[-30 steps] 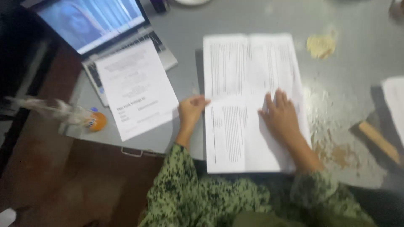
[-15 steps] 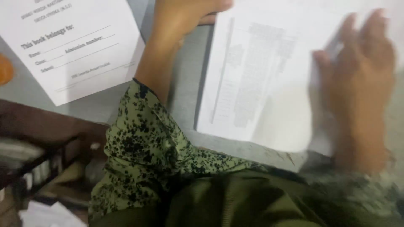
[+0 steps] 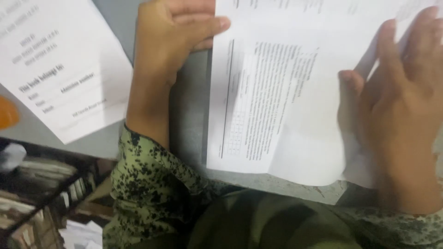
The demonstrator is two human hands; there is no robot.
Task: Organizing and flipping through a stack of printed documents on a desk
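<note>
1. Printed sheet (image 3: pixel 277 92): lies on the grey table (image 3: pixel 189 115), long axis near-to-far, near edge overhanging.
2. Your left hand (image 3: pixel 170 37) pinches its left edge, thumb on top.
3. Your right hand (image 3: pixel 401 120) presses flat on it, fingers spread.

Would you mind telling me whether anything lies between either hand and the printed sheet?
Nothing visible does: the left hand pinches the printed sheet's left edge, and the right hand lies flat on it.

Grey table (image 3: pixel 189 115) with printed sheets (image 3: pixel 277 92), a form page (image 3: pixel 60 69).
</note>
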